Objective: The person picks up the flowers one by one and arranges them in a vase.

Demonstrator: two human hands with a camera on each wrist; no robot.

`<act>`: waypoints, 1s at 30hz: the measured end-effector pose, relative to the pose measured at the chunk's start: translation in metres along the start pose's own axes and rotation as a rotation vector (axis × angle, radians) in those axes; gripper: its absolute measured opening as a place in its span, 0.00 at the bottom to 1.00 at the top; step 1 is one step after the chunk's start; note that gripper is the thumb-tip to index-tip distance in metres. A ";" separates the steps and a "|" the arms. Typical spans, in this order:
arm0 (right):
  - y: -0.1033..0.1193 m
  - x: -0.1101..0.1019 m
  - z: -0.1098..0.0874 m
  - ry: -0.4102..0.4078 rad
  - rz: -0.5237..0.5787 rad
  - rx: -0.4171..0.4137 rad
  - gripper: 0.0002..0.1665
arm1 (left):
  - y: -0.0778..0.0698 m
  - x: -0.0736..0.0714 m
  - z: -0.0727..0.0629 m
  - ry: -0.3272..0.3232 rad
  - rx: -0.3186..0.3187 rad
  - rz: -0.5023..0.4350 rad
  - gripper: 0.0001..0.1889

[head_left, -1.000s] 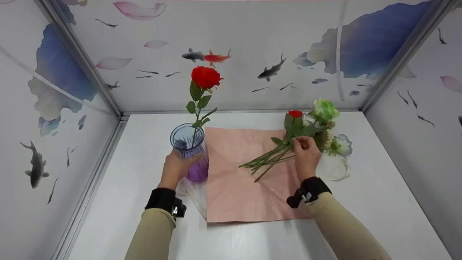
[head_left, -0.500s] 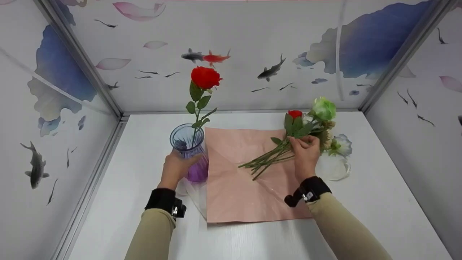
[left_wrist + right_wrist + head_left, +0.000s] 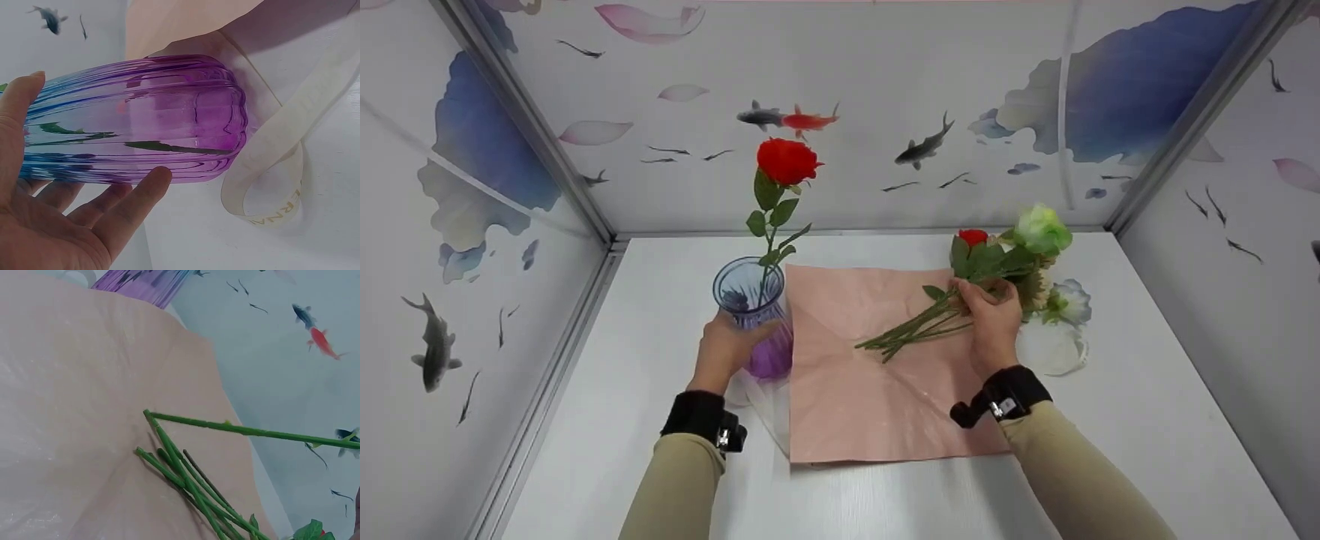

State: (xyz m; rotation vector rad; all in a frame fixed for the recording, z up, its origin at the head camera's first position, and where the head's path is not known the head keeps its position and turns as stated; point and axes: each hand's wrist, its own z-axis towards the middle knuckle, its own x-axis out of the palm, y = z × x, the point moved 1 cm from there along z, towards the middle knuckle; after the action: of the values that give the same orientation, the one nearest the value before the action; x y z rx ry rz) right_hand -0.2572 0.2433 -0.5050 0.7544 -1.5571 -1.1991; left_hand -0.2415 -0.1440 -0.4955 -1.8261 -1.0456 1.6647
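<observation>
My left hand [image 3: 727,346] grips a blue-to-purple ribbed glass vase [image 3: 769,352], thumb on one side and fingers on the other in the left wrist view. One red rose [image 3: 787,161] stands upright in the vase, its stem seen through the glass [image 3: 169,147]. On the right, my right hand [image 3: 996,321] pinches a stem of the green flower [image 3: 1041,230] above a bunch of cut stems [image 3: 911,330]. Another red rose [image 3: 973,238] and a pale blue-white flower [image 3: 1069,301] lie there. One stem [image 3: 242,430] rises apart from the others in the right wrist view.
Pink wrapping paper [image 3: 862,420] lies flat on the white table [image 3: 1140,420] under the stems. A pale printed ribbon [image 3: 270,160] curls by the vase base. White material [image 3: 1054,349] sits at right. Printed panels [image 3: 840,67] enclose the table on three sides.
My right hand has shifted slightly left and away from me. The green flower's head moved a little left, then back right and its stem end drew up. My left hand and the vase stay put.
</observation>
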 end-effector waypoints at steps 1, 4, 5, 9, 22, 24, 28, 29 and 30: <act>0.001 0.001 0.000 0.007 0.012 -0.005 0.23 | 0.000 0.000 0.000 0.001 -0.003 0.001 0.49; 0.003 0.003 -0.001 0.029 0.013 -0.038 0.20 | 0.000 0.000 0.000 0.001 -0.005 -0.001 0.49; 0.004 0.004 -0.002 0.036 0.016 -0.051 0.20 | 0.000 0.000 0.000 0.001 -0.003 -0.003 0.49; 0.009 0.007 -0.004 0.064 0.028 -0.104 0.20 | -0.001 0.000 -0.001 -0.003 0.005 -0.005 0.48; 0.032 0.016 -0.005 0.115 0.252 -0.132 0.20 | 0.001 0.000 0.000 -0.010 0.027 -0.007 0.48; 0.036 0.018 -0.006 0.121 0.273 -0.145 0.18 | 0.001 0.000 0.001 -0.010 0.026 -0.008 0.48; 0.044 0.020 -0.007 0.139 0.309 -0.172 0.11 | 0.000 0.000 0.000 -0.012 0.025 -0.004 0.48; 0.046 0.021 -0.007 0.146 0.320 -0.178 0.10 | 0.000 0.000 0.000 -0.012 0.025 -0.001 0.48; 0.047 0.021 -0.007 0.154 0.327 -0.185 0.11 | -0.001 0.000 0.000 -0.013 0.025 0.002 0.48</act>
State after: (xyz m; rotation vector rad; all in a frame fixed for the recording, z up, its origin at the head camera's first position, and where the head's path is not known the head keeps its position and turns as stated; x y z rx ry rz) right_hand -0.2525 0.2371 -0.4531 0.4387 -1.3589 -1.0011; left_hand -0.2412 -0.1437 -0.4949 -1.8039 -1.0243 1.6856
